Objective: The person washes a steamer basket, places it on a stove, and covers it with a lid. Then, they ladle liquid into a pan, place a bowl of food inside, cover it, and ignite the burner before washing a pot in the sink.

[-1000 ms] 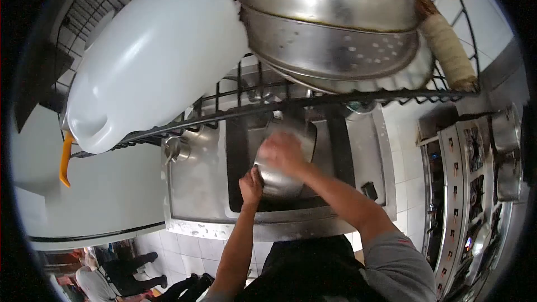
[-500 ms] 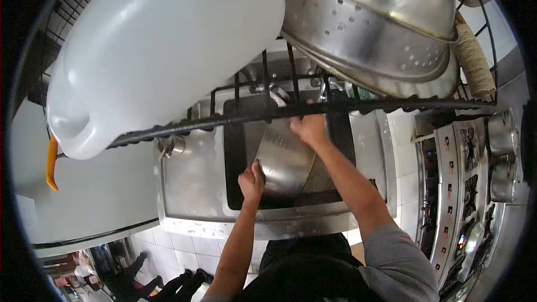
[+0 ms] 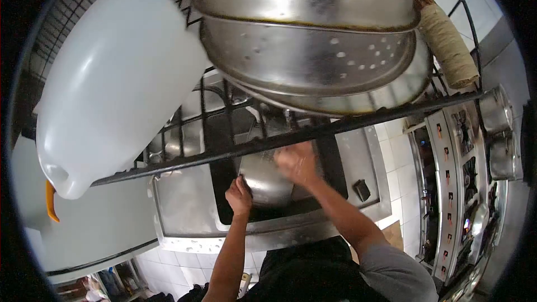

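Note:
A shiny metal pan or sheet (image 3: 265, 182) lies tilted in the dark sink basin (image 3: 330, 173). My left hand (image 3: 239, 197) grips its left edge, with the thumb on top. Over the right part of the metal piece is my right hand (image 3: 296, 162), smeared by motion; its fingers and anything in them cannot be made out. The rack's front bar crosses the view just above both hands and hides the metal piece's far end. Behind the bars a faucet (image 3: 254, 113) is partly visible.
A black wire rack (image 3: 268, 144) overhead bears a large white plastic container (image 3: 112, 78), steel bowls (image 3: 307, 0) and a colander (image 3: 313, 59). On the right counter sits a dark sponge-like block (image 3: 361, 190). A stove (image 3: 453, 190) stands at the right, beside metal pots (image 3: 495, 109).
The view has shifted, so the rack sits lower and the bowls further left. My right hand has moved down the metal piece toward me. My left hand still holds its edge.

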`<state>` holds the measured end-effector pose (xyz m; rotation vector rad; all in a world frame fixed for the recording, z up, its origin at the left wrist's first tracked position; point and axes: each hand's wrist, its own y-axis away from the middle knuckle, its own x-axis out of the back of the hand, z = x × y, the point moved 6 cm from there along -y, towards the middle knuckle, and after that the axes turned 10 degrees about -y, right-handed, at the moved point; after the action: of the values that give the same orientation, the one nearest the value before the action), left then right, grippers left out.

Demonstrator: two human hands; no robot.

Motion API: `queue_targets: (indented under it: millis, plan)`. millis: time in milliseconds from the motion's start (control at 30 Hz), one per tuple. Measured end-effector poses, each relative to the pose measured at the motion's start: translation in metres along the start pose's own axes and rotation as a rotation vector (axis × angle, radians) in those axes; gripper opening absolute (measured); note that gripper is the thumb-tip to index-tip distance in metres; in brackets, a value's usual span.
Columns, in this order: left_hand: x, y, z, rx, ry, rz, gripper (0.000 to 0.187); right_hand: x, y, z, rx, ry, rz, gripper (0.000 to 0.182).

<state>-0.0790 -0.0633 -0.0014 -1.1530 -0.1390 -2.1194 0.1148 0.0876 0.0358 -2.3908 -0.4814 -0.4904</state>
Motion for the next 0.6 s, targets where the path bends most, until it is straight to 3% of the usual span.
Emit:
queue_targets:
  millis: [33,133,233,367,433,467,533,567,600]
  plan:
    - [0.0,-0.001,0.0,0.039,0.012,-0.042,0.047,0.003,0.01,-0.019,0.05,-0.1,0.005,0.023]
    - [-0.004,-0.009,0.002,0.073,-0.006,-0.101,0.046,-0.01,0.026,0.034,0.161,0.018,-0.048,0.027]
    - [-0.007,-0.002,0.001,-0.044,-0.026,0.006,0.045,-0.016,-0.002,0.113,-0.438,-0.233,-0.085,0.025]
    - [-0.006,-0.006,0.0,0.017,-0.064,-0.026,0.046,0.008,0.018,0.015,-0.161,-0.114,0.223,0.033]
    - [-0.005,-0.006,0.003,0.021,-0.074,-0.047,0.047,-0.002,0.045,-0.052,0.145,0.185,-0.02,0.035]
    - [-0.005,-0.009,0.005,0.015,-0.074,-0.043,0.047,-0.01,0.047,-0.038,0.148,0.185,-0.014,0.035]
    - [-0.006,-0.008,0.002,0.027,-0.03,-0.094,0.048,-0.035,0.059,0.027,-0.223,0.052,-0.039,0.035]
    - [-0.006,-0.006,-0.002,0.029,-0.038,-0.105,0.048,-0.013,0.034,0.026,0.166,0.034,0.061,0.031]
    - [-0.009,-0.005,-0.004,0.027,-0.037,-0.097,0.049,-0.013,0.014,0.047,0.015,0.021,0.004,0.028]
